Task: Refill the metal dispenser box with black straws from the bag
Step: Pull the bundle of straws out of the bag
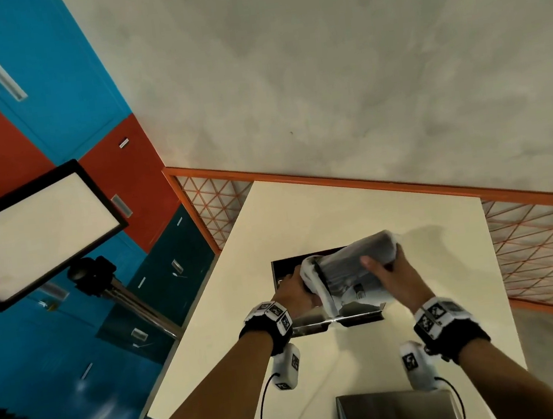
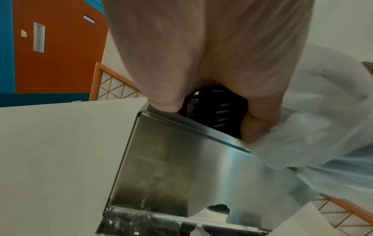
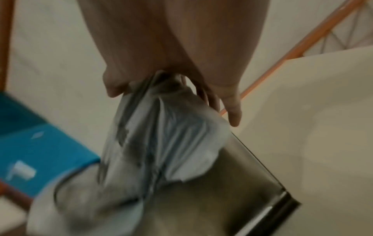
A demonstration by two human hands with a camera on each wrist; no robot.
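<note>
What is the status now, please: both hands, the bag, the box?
Left hand and right hand grip the bag. Bag with black straws tilted over open metal dispenser box. Nothing blocks.

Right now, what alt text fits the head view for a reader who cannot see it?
Both hands hold a clear plastic bag of black straws over an open metal dispenser box on a white table: left hand at the bag's mouth, right hand gripping its far end.

Recording studio or lab: light panel (image 1: pixel 36 233) on tripod (image 1: pixel 134 304), lockers (image 1: pixel 29 82).
</note>
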